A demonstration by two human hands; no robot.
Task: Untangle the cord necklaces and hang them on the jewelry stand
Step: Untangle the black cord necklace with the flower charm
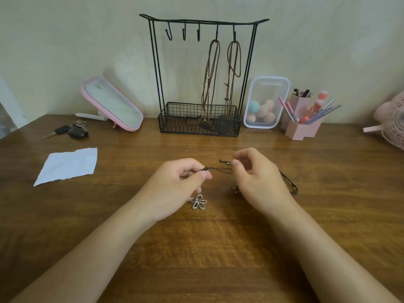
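Head: pendants (223, 123) in wire basket (175, 119), sponges (263, 110) in box (270, 86)

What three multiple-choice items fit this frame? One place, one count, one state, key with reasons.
1. Where do the keys lie?
A. On the table, left of the jewelry stand
B. In the stand's basket
C. Beside the sponge box

2. How many of the stand's hooks carry a necklace?
A. One
B. Two
C. Five

3. What is the left hand doing?
A. Lying flat on the wood
B. Holding the paper
C. Pinching the dark cord

Key:
1 A: the keys sit near the pink mirror, left of the stand.
2 B: brown necklaces hang from the two right hooks; the other three are bare.
3 C: thumb and forefinger pinch the cord at its knot, and the right hand pinches it further along.
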